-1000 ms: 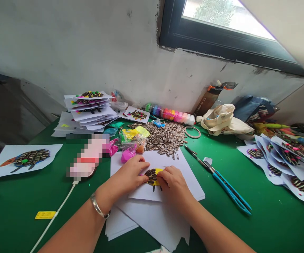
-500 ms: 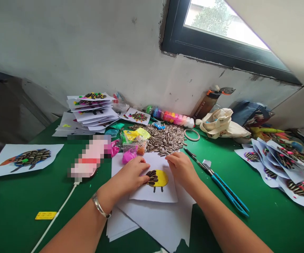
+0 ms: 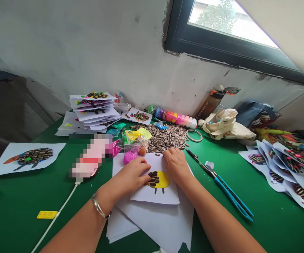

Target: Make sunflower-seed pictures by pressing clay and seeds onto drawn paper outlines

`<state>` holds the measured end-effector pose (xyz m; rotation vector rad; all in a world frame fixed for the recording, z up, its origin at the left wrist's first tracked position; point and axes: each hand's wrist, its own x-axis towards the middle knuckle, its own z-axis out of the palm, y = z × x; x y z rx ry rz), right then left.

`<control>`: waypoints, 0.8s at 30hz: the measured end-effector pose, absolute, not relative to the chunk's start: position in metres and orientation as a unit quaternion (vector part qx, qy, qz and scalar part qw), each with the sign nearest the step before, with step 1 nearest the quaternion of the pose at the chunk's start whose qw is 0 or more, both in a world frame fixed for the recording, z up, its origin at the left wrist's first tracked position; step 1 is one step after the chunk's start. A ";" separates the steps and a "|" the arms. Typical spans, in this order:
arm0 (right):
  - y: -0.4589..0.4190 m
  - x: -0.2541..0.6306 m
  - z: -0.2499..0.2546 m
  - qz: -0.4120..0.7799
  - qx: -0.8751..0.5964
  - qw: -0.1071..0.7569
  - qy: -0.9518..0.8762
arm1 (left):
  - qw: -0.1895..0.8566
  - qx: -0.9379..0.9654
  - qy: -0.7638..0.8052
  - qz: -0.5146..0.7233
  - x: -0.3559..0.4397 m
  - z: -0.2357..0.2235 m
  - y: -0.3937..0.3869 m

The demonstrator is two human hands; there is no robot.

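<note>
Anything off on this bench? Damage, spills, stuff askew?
Yes. The lower paper sheet has a ragged notch in its near edge, as if torn. Striped seeds lie in a loose heap on the green table, no dish visible. The wall looks chipped beside the window frame.

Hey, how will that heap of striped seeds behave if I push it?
The seed heap would probably spread rather than move as one, since its seeds lie loose, with strays at the near edge. Each looks small and slim, so likely light to pick up. Their long, pointed shape suggests sliding more than rolling.
</note>
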<state>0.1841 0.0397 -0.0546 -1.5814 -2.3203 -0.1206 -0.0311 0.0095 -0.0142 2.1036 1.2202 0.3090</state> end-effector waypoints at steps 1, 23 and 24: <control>0.037 0.185 -0.052 -0.043 -0.558 0.172 -0.811 | 0.339 0.808 0.468 0.117 -0.032 -0.014 0.010; -0.045 0.187 -0.054 0.194 -0.485 0.319 -0.790 | 0.334 0.814 0.458 0.128 -0.036 -0.020 0.016; -0.045 0.187 -0.055 0.193 -0.481 0.321 -0.793 | 0.332 0.816 0.455 0.130 -0.037 -0.021 0.017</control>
